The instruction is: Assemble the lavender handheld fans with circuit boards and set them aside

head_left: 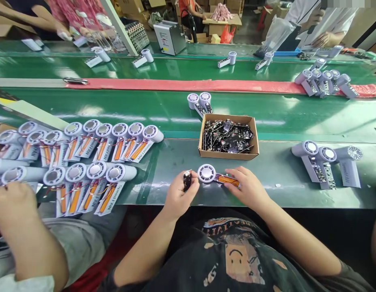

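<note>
Here on the green conveyor belt (276,198), a pale fan (206,173) lies flat, long axis running sideways, head pointing left. The left hand (178,195) pinches a black circuit board (187,180); the right hand (247,188) closes on the fan's orange strip (229,181). Just ahead, a cardboard box (227,154) brims with circuit boards (227,136).

White fan (206,173), orange battery (228,181), green conveyor belt (267,117)

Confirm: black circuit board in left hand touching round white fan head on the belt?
Apart: the head view shows belt between the black circuit board and the round white fan head.
</note>
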Available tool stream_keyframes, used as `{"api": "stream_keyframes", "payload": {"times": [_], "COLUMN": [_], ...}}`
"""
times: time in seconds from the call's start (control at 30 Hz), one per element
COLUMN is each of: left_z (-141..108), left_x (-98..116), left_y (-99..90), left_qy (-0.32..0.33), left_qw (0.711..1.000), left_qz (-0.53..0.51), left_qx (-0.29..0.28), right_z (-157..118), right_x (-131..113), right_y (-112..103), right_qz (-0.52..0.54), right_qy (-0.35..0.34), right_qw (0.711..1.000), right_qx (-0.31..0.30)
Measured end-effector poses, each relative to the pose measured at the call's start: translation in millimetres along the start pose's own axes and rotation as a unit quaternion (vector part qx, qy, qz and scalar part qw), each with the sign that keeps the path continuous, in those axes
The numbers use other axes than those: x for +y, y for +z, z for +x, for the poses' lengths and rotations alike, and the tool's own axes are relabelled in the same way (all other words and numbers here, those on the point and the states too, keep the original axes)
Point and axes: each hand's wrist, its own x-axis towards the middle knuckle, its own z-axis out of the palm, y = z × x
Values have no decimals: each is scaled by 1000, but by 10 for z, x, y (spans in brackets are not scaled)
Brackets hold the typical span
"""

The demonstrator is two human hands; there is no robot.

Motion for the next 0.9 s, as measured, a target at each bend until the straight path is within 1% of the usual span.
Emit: {"api": "stream_keyframes", "payload": {"times": [0.03, 0.07, 0.1, 0.17, 0.2, 0.23, 0.27, 0.3, 0.37, 0.47, 0.53, 0.6, 0.63, 0.7, 0.77, 0.83, 0.9], "left_z": [21, 32, 33, 8, -14, -40, -65, -89, -126, -152, -157, -153, -146, -121, -91, -73, -71], "left_x": [34, 72, 108, 157, 162, 155, 135, 107, 36, -68, -118, -153, -168, -199, -228, -244, -254], "left_y": [12, 49, 103, 236, 294, 338, 361, 363, 320, 222, 195, 211, 230, 271, 302, 319, 321], "left_qy": [16, 39, 64, 107, 122, 135, 147, 161, 195, 233, 218, 175, 156, 136, 143, 170, 211], "left_qw": [996, 983, 963, 907, 880, 859, 845, 839, 840, 859, 892, 923, 932, 937, 936, 936, 932], "left_qz": [87, 173, 253, 390, 442, 479, 500, 508, 498, 453, 396, 343, 328, 322, 321, 308, 295], "left_qx": [-20, -46, -73, -114, -122, -122, -116, -109, -90, -48, -28, -17, -12, -4, -3, -13, -30], "right_z": [45, 81, 106, 116, 106, 91, 75, 61, 45, 41, 39, 32, 29, 18, -11, -74, -161], "right_x": [-14, -38, -64, -102, -106, -97, -77, -48, 21, 103, 124, 130, 132, 134, 127, 100, 79], "right_y": [21, 46, 71, 108, 118, 124, 129, 134, 154, 204, 240, 270, 285, 316, 339, 338, 299], "right_qz": [4, 27, 60, 129, 152, 172, 190, 209, 251, 282, 290, 294, 295, 298, 298, 289, 279], "right_qy": [-9, -14, -15, -9, -7, 0, 13, 30, 74, 117, 127, 125, 121, 115, 108, 97, 70], "right_qw": [1000, 999, 998, 991, 987, 984, 980, 976, 964, 952, 948, 948, 948, 948, 949, 952, 958], "right_qx": [-8, -15, -22, -38, -47, -52, -53, -51, -40, -21, -15, -14, -15, -16, -11, -1, 1]}}
